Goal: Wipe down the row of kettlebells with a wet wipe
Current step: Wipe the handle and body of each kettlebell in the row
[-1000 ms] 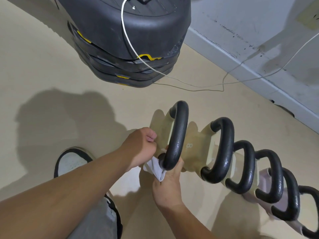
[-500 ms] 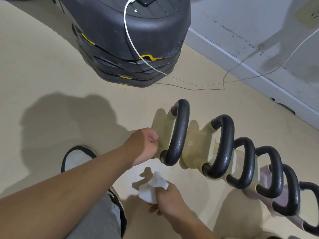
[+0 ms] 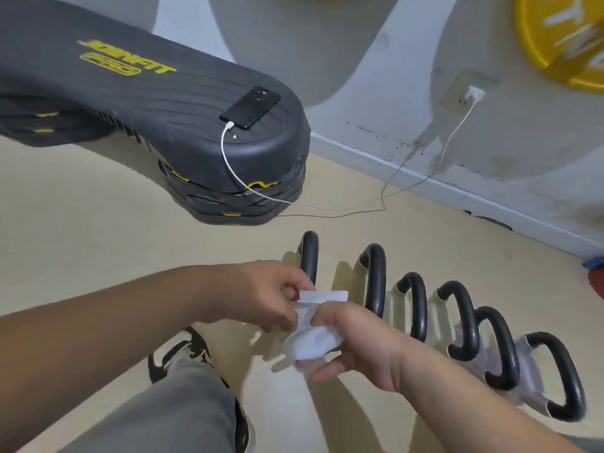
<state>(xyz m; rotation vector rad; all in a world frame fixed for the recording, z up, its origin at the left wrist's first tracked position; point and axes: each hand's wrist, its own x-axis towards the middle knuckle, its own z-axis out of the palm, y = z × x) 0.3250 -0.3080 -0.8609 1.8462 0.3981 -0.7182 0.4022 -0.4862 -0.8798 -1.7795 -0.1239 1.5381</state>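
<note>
The wet wipe [image 3: 312, 338] is held in front of the row of kettlebells [image 3: 425, 308], a little below the centre of the view, and both hands are closed on it. The left hand [image 3: 261, 295] pinches its upper edge at about 10 o'clock from the wipe, and the right hand [image 3: 356, 348] is clamped around the crumpled lower part from 4 o'clock. The grip of each hand is therefore shut on the wipe, which touches no kettlebell.

The lower part of the first kettlebell [image 3: 309, 256] is hidden behind the hands and the wipe; only the top of its black handle is seen at 12 o'clock from them. The bodies of the others are mostly covered by their own handles, so only pale strips are made out between the black loops. The row runs on the floor [image 3: 81, 240] toward 4 o'clock, and the last kettlebell [image 3: 555, 377] has a lighter, greyish body that is somewhat blurred.

At 11 o'clock a black stack of step platforms [image 3: 163, 125] is cut off by the left edge. A dark phone [image 3: 250, 107] lies on its top, and a white cable [image 3: 235, 171] is led from it down the side toward the wall socket [image 3: 470, 94] at 1 o'clock. A yellow object [image 3: 562, 37] is cut off at the upper right corner and cannot be identified. A shoe [image 3: 183, 354] and a grey trouser leg [image 3: 170, 416] are seen at 7 o'clock.
</note>
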